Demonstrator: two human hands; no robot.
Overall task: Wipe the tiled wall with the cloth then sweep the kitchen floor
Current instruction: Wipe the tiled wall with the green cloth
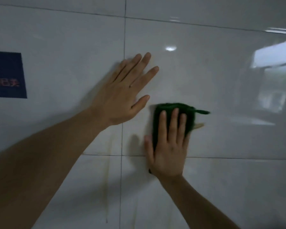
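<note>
Green cloth [172, 119], one, under flat right hand [168, 149] on tiled wall [221, 90]; left hand [122, 95] splayed (empty), one dark sticker [7, 75].

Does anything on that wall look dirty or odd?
Yes. Yellowish drip streaks run down the tiled wall below the left hand, and a yellowish smear sits beside the green cloth.

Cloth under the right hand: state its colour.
Dark green; the cloth shows best in the head view, pressed flat on the wall by the right hand.
</note>
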